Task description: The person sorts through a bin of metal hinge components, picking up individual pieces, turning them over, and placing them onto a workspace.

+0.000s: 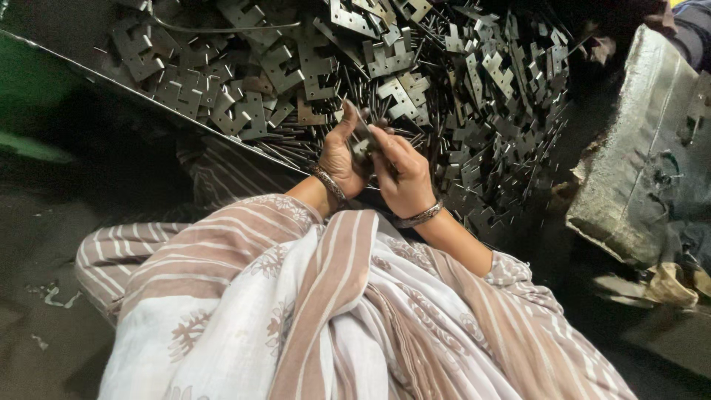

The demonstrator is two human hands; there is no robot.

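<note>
Metal-strewn floor point(474, 148); hinge plate point(363, 144) in both grips.

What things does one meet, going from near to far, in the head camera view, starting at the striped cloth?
Striped cloth → bangle on the right wrist → right hand and left hand together on a small metal piece → pile of notched metal plates.

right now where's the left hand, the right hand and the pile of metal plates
left hand point(339, 155), head view, on the back of the hand
right hand point(404, 174), head view, on the knuckles
pile of metal plates point(296, 67), head view, on a notched plate near the middle
</note>
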